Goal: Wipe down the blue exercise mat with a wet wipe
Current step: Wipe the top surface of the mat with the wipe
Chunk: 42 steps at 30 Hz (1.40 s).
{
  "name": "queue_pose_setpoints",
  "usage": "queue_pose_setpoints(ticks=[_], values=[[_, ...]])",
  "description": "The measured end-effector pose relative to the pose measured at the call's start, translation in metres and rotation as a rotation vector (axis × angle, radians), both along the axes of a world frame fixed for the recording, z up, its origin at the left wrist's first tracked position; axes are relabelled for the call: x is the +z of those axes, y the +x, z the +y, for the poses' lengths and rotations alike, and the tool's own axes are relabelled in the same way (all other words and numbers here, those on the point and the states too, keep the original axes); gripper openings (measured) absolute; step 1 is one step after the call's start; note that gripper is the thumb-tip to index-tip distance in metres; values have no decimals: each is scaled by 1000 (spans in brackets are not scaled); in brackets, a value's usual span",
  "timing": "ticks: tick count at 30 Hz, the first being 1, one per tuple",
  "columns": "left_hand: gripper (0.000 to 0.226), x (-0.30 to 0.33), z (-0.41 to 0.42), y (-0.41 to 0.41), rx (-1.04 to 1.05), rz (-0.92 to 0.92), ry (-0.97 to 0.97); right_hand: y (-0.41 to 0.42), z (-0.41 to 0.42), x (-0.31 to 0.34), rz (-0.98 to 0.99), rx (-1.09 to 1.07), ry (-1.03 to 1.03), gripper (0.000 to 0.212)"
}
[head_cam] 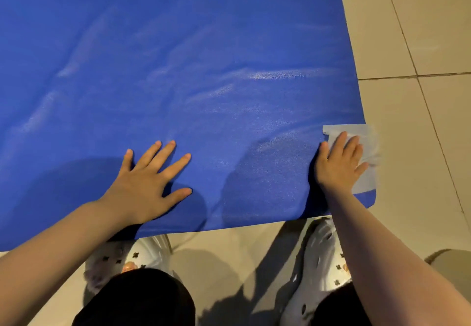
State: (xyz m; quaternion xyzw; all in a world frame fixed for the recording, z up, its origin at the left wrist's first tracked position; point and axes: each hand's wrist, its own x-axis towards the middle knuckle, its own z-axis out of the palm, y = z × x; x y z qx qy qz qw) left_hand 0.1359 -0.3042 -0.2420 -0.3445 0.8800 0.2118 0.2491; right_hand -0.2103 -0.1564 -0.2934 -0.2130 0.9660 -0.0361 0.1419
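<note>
The blue exercise mat [178, 71] lies flat on a tiled floor and fills most of the view, with shiny damp streaks across its middle. My left hand [150, 180] rests palm down on the mat near its front edge, fingers spread and straight. My right hand [339, 162] presses flat on a pale, thin wet wipe [367, 147] at the mat's right front corner. The wipe reaches the mat's right edge and looks blurred there. Part of the wipe is hidden under my palm.
Beige floor tiles [420, 32] with dark grout lines lie to the right of the mat. My two white clogs [321, 257] and dark-clothed knees [142, 297] sit just in front of the mat's near edge.
</note>
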Motion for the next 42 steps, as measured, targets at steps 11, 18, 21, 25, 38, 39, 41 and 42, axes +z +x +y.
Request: queue_pose_setpoints(ticks=[11,18,21,25,38,39,41,42], values=[[94,-6,5,-7,58,-98,65,171,-39,9,-223,656,-251,64],[99,-10,3,-7,63,-81,86,-7,24,1,-27,100,27,62],[101,-11,4,-6,77,-55,93,1,26,6,1,-99,24,58],[100,-11,5,-7,74,-69,87,83,8,5,-36,-46,-30,55],[97,-13,5,-7,73,-45,84,141,16,41,-138,209,-524,45],[97,-14,5,-6,71,-45,79,128,20,41,-85,111,-529,40],[96,-14,5,-6,71,-49,74,106,24,40,-81,11,-374,30],[96,-14,5,-7,72,-49,73,98,26,38,-101,10,-278,29]])
